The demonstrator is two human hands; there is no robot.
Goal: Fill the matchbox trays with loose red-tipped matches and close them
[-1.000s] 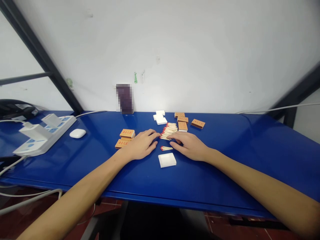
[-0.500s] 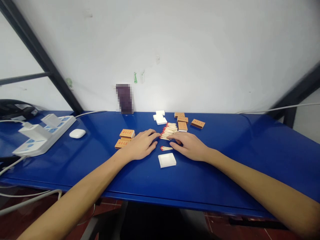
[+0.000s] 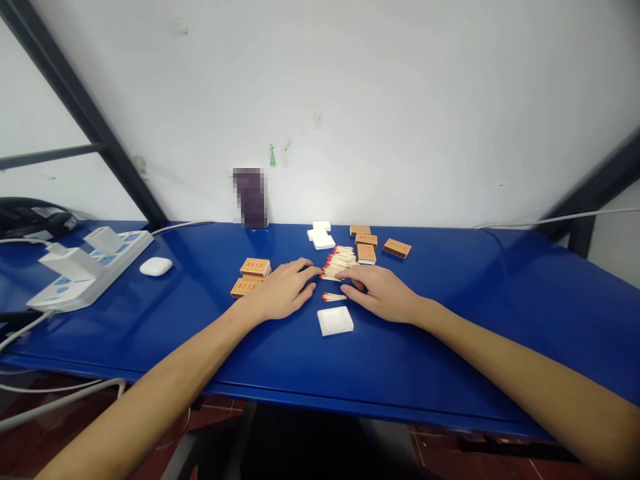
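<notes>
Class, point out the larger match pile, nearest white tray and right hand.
Match pile (image 3: 338, 262): head view, on middle matchsticks.
White tray (image 3: 335, 321): head view, on its middle.
Right hand (image 3: 384, 294): head view, on its back.

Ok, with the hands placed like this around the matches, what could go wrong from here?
The larger match pile lies loose between the fingers of the left hand and right hand, so a push from either might scatter it.

The smaller group of matches sits close to the right thumb, which could knock it out of line.

The left hand partly hides one of the orange matchboxes beside it; a backward sweep might shift them.
</notes>
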